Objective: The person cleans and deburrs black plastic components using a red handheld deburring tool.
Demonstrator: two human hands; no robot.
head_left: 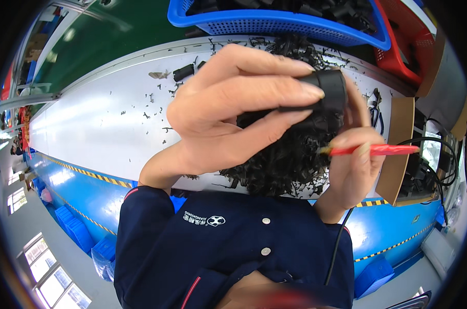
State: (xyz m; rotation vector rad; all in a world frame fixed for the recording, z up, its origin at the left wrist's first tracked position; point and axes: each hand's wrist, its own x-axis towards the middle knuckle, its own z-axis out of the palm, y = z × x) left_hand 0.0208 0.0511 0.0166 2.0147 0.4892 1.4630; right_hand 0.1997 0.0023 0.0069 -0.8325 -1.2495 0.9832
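Observation:
My left hand (228,103) grips a black cylindrical plastic part (328,92) between the fingertips and thumb, raised above the table. Fingers of my right hand (357,154) close around a slim red-handled tool (383,150) with a brass-coloured tip. That tip points left, just below the black part; whether it touches the part I cannot tell. Other right-hand fingers reach up along the part's right end. Under both hands lies a heap of black plastic trimmings (300,165), partly hidden by my left hand.
Black scraps are scattered over the white table (99,118), with a small black piece (183,72) near its far edge. Beyond stand a blue basket (274,26) of black parts and a red basket (398,46). At right is a cardboard box (398,154) beside black cables (452,165).

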